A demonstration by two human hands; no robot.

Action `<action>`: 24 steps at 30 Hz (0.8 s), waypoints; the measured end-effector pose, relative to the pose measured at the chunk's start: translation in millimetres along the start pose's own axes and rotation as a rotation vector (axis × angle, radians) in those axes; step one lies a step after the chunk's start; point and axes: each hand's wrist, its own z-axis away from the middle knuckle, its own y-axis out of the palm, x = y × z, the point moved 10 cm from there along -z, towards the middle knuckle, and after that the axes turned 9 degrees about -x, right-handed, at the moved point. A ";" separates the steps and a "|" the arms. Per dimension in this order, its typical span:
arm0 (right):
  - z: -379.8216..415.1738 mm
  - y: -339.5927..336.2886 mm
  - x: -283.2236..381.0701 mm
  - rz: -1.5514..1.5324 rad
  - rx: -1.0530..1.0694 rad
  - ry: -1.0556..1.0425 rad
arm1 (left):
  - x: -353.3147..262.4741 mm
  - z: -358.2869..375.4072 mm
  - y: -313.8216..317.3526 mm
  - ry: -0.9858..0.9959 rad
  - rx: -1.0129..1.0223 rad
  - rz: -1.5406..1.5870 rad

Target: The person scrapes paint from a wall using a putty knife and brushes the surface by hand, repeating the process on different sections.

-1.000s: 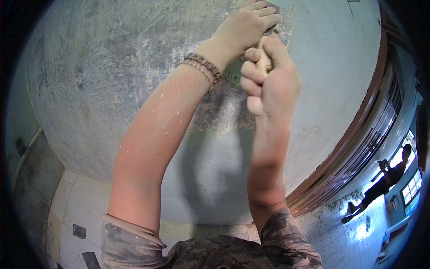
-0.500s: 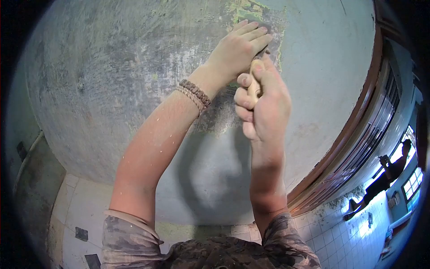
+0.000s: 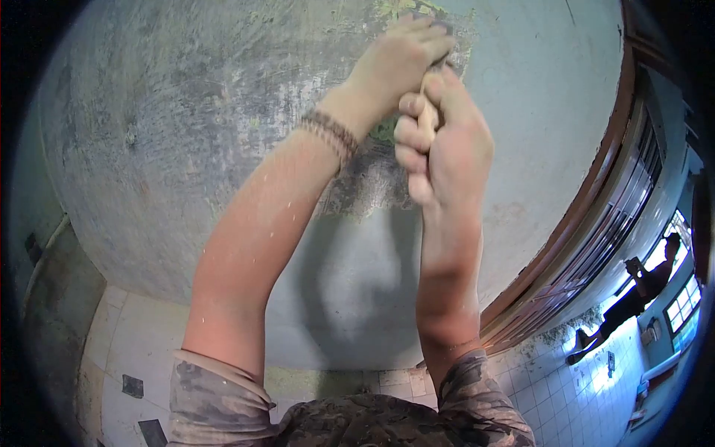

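Observation:
My right hand is wrapped round the pale handle of a scraper. The scraper's dark blade shows only in part, up against the wall. Pressed on the blade is my left hand, its fingers bent over the blade and slightly blurred. A braided bracelet circles the left wrist. Around the hands the wall is rough and grey, with bits of yellow-green paint near the blade; smoother pale green paint lies to the right.
At the right, a brown frame with bars borders the wall. Beyond it a person in dark clothes stands on a tiled floor near bright windows. Dark pieces lie on the floor at lower left.
Both hands and the scraper have moved a little upward along the wall. The right hand is also slightly farther right.

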 end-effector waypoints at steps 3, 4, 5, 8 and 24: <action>13.4 -14.5 -18.2 0.032 -0.027 0.021 | -9.6 19.3 -1.5 -0.003 -0.022 -0.005; 10.4 -13.0 -14.8 0.029 -0.024 0.013 | -8.0 16.4 -1.8 -0.007 -0.038 0.004; 6.5 -8.3 -7.1 0.018 0.001 -0.012 | -6.9 14.0 -1.1 -0.014 -0.052 0.017; 8.1 -1.4 1.9 0.041 0.008 -0.017 | -4.4 4.4 -3.3 -0.072 -0.032 0.088; 8.6 -0.1 6.8 0.059 0.044 -0.015 | -1.1 7.1 -2.2 -0.075 -0.062 0.133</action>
